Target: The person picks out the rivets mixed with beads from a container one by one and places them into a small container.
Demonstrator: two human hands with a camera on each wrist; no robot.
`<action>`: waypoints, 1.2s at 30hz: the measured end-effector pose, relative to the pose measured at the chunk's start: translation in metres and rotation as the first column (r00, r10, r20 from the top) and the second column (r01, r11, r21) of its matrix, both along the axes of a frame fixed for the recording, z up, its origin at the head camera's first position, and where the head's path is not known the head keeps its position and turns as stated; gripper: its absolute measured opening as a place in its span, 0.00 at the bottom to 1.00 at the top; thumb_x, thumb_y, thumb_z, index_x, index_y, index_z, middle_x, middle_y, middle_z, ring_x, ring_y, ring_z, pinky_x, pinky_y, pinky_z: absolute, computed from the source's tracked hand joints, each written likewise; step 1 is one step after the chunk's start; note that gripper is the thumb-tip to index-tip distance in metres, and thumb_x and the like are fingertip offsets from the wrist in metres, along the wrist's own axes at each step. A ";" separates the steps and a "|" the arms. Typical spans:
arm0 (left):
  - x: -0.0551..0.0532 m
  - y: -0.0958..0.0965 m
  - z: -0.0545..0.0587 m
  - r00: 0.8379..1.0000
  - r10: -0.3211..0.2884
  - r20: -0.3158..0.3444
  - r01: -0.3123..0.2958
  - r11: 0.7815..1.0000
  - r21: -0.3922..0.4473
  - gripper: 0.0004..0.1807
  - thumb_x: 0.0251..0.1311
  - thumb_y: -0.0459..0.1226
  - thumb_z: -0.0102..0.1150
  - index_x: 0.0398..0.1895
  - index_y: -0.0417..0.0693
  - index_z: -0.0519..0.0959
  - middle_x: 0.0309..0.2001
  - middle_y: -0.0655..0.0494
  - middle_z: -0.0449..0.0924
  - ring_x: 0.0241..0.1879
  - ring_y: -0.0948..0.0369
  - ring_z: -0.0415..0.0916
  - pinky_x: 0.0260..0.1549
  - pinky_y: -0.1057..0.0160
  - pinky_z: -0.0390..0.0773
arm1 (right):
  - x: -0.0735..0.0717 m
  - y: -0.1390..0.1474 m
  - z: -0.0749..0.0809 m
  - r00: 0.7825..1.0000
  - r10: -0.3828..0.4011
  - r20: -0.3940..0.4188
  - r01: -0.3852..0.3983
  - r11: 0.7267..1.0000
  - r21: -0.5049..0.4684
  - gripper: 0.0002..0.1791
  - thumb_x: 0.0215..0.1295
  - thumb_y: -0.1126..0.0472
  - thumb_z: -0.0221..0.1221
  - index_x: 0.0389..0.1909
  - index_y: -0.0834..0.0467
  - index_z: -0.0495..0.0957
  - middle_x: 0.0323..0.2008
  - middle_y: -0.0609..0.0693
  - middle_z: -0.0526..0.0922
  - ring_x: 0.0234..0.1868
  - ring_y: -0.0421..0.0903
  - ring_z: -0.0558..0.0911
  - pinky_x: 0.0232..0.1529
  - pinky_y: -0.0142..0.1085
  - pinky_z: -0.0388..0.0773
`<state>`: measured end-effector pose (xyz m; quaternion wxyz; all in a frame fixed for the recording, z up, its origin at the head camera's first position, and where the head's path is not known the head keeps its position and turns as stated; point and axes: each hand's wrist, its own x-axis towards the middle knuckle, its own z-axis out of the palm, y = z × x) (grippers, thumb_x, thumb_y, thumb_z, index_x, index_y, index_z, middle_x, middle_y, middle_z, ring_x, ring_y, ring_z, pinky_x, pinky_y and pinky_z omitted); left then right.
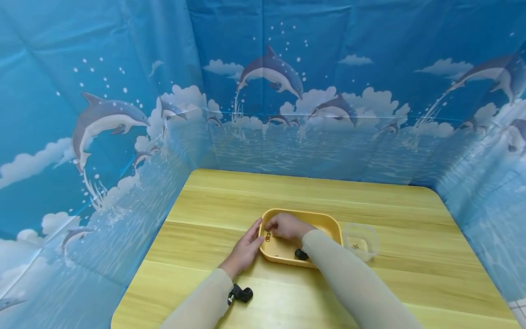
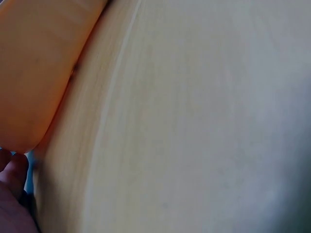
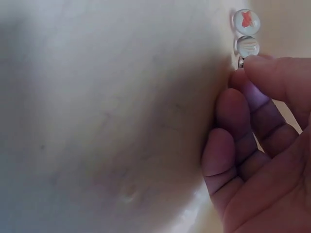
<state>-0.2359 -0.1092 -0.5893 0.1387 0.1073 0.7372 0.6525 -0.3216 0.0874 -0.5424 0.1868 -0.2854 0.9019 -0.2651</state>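
Observation:
A yellow plastic tray (image 1: 302,262) sits on the table. My left hand (image 1: 245,250) grips its left end, thumb at the rim and fingers along the outside. Inside, my right hand (image 1: 286,227) reaches to the left end, palm hidden in the head view. In the right wrist view, its thumb and forefinger pinch a small shiny piece (image 3: 241,62), mostly covered by the fingertips; its kind I cannot tell. Right beside them, a clear glass marble (image 3: 248,46) and another marble with a red swirl (image 3: 247,22) lie in a row along the tray wall.
To the tray's right stands a clear plastic container (image 1: 371,235) with several tiny brownish pieces (image 1: 355,246) in it. Black wrist cameras hang by both sleeves, the right one (image 1: 301,254) over the tray. A dolphin-print curtain (image 1: 328,151) surrounds the wood-grain table (image 1: 423,256).

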 end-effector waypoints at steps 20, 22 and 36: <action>0.006 0.003 0.000 1.000 0.020 -0.002 -0.020 0.999 -0.027 0.34 0.84 0.38 0.44 0.87 0.65 0.49 0.85 0.50 0.51 0.83 0.51 0.53 0.80 0.50 0.59 | 0.010 0.001 -0.008 0.998 -0.046 -0.044 0.046 0.999 0.009 0.07 0.69 0.65 0.68 0.30 0.52 0.88 0.28 0.40 0.85 0.29 0.37 0.75 0.35 0.29 0.73; 0.006 0.003 0.000 1.000 0.025 -0.002 -0.025 0.999 -0.027 0.34 0.84 0.38 0.44 0.87 0.65 0.49 0.85 0.50 0.52 0.83 0.51 0.54 0.80 0.50 0.59 | 0.009 0.006 -0.008 0.998 -0.060 -0.011 0.060 0.998 -0.021 0.06 0.70 0.64 0.67 0.32 0.53 0.88 0.29 0.40 0.85 0.29 0.38 0.75 0.34 0.29 0.73; 0.002 0.003 0.003 0.998 0.065 -0.020 -0.066 0.997 -0.044 0.34 0.82 0.39 0.46 0.86 0.66 0.52 0.85 0.49 0.51 0.84 0.50 0.50 0.82 0.48 0.52 | 0.001 0.050 -0.003 0.983 -0.098 0.156 0.100 0.995 -0.006 0.05 0.69 0.66 0.66 0.33 0.53 0.87 0.28 0.43 0.83 0.28 0.40 0.75 0.31 0.31 0.73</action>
